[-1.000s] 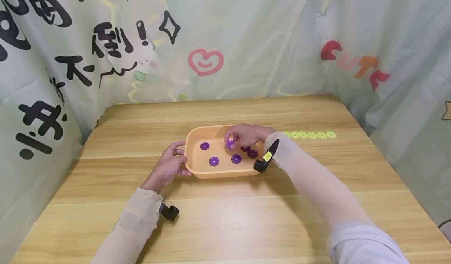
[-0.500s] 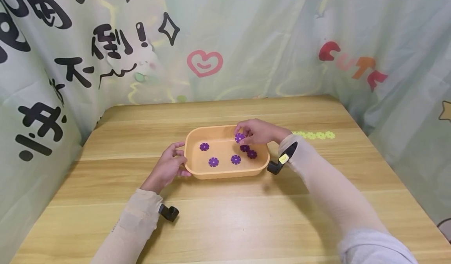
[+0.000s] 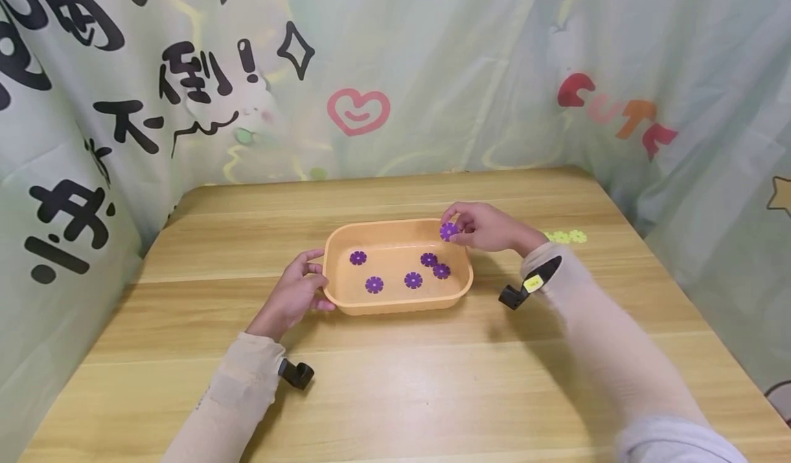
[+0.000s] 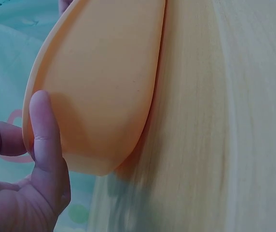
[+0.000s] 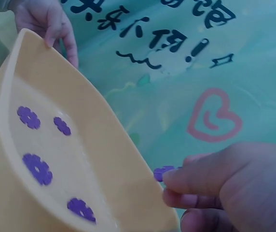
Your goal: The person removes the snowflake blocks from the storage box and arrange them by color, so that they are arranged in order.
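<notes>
An orange plastic tray stands on the table, with several purple flower-shaped plastic discs lying flat inside. Two of these overlap near its right end. My left hand grips the tray's left end; in the left wrist view the thumb lies along the wall near the rim. Between thumb and fingertips, my right hand pinches one purple flower-shaped disc, raised at the tray's back right corner. The right wrist view shows part of that disc, the rest covered by the fingers.
Right of the tray, a row of yellow flower-shaped discs lies on the wooden table, partly hidden behind my right wrist. A printed curtain hangs along the back and sides of the table.
My right hand has lifted the purple disc and carried it rightward from inside the tray to its back right corner. My left hand stays at the tray's left end.
</notes>
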Motion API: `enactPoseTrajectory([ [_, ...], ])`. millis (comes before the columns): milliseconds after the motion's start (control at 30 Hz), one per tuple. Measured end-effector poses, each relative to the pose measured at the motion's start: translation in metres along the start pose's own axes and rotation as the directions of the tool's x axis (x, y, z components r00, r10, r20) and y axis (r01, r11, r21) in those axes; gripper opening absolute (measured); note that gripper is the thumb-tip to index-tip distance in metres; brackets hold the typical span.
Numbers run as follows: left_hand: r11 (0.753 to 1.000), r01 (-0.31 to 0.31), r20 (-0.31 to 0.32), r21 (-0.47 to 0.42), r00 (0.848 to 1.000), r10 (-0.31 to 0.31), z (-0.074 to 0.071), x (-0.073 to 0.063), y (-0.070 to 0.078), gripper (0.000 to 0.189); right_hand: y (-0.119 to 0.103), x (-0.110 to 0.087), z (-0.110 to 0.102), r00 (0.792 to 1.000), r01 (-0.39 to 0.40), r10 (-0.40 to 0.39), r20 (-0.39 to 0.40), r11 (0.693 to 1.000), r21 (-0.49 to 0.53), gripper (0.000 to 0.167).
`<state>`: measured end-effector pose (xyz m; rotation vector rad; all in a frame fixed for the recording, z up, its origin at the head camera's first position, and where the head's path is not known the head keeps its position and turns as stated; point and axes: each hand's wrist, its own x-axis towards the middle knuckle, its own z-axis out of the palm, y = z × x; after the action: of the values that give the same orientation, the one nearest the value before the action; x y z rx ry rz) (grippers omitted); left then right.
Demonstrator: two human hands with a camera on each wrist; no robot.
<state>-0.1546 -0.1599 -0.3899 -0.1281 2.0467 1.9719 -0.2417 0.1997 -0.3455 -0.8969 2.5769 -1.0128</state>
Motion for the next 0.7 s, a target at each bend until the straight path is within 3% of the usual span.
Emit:
enactPoseTrajectory([
  [167, 1.0, -0.003, 0.0, 0.002, 1.0, 0.003, 0.0, -0.001, 0.0, 0.066, 0.01, -0.015, -0.008, 0.998, -0.026, 0.03, -0.062, 0.998, 0.058, 0.026],
  [367, 1.0, -0.003, -0.005, 0.004, 1.0, 0.003, 0.001, 0.0, 0.001, 0.065, 0.021, -0.03, -0.014, 0.994, -0.071, 0.083, -0.077, 0.987, 0.145, 0.026],
  [700, 1.0, 0.007, -0.012, 0.01, 1.0, -0.007, 0.0, 0.002, 0.0, 0.064, 0.04, -0.043, -0.013, 0.992, -0.082, 0.091, -0.084, 0.991, 0.106, 0.031],
])
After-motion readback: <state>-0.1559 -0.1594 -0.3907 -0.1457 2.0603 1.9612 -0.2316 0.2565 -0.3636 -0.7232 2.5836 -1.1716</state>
